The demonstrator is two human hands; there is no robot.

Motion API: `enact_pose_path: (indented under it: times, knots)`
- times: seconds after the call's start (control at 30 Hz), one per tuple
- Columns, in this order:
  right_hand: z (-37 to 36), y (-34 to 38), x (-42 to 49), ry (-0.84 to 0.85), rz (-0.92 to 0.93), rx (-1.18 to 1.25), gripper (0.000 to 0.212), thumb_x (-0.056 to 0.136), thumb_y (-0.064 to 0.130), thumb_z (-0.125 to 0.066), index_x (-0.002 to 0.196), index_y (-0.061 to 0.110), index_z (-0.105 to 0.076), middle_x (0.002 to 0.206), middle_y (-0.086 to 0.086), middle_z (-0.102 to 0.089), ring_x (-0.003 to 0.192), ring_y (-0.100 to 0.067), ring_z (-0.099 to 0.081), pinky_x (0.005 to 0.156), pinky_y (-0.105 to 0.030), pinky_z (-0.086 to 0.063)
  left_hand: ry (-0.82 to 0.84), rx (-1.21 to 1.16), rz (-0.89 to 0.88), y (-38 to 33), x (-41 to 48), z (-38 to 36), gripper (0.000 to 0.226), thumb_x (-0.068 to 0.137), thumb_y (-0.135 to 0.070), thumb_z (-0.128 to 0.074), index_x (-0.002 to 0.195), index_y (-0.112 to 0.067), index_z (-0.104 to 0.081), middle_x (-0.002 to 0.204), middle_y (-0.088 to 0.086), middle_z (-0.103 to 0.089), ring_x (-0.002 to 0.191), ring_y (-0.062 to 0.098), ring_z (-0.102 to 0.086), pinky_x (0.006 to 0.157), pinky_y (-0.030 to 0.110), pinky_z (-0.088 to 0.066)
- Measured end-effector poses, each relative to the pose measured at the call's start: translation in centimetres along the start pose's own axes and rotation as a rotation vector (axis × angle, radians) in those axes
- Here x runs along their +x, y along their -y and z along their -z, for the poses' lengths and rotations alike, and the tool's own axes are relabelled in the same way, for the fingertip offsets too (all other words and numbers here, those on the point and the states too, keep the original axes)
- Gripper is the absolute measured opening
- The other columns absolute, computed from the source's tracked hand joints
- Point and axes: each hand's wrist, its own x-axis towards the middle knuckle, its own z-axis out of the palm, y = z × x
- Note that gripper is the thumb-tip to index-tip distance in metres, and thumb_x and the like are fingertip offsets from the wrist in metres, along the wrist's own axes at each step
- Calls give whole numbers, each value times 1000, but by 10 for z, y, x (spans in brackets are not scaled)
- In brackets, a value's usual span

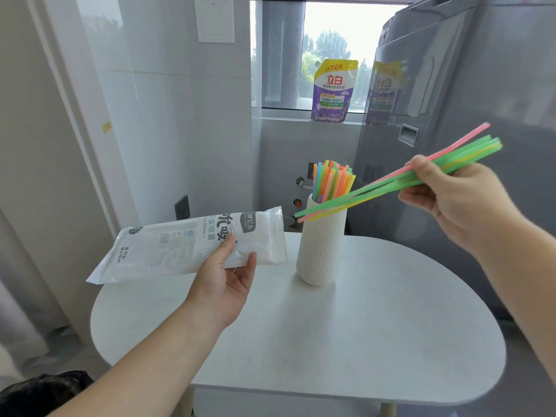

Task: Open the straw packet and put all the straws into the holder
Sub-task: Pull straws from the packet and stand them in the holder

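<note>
My left hand holds the white straw packet flat above the table's left side, its open end pointing right toward the holder. The packet looks flat, and I cannot tell whether straws are inside. My right hand grips a small bunch of green, pink and yellow straws near their middle, held slanted. Their lower ends cross in front of the holder's upper rim. The white ribbed holder stands upright on the table with several coloured straws sticking out of it.
The round white table carries only the holder. A grey refrigerator stands close on the right. A purple detergent pouch sits on the window sill behind. A tiled wall is to the left.
</note>
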Motion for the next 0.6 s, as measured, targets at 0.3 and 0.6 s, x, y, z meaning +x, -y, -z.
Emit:
enact_pose_path:
  times: [0.3, 0.6]
  knots:
    - [-8, 39, 30, -41, 140, -241, 16, 92, 26, -72, 91, 10, -69, 88, -8, -75, 75, -21, -77, 74, -36, -64, 14, 39, 44, 9, -1, -1, 12, 88, -16, -77, 99, -15, -73, 85, 0, -79, 66, 12, -74, 62, 27, -64]
    - [-15, 44, 19, -138, 252, -397, 19, 92, 33, -71, 95, 14, -70, 85, 0, -75, 65, -17, -76, 65, -31, -64, 29, 45, 32, 8, -1, 2, 21, 88, -14, -76, 109, -16, -72, 86, 0, -80, 68, 13, -76, 58, 26, -63]
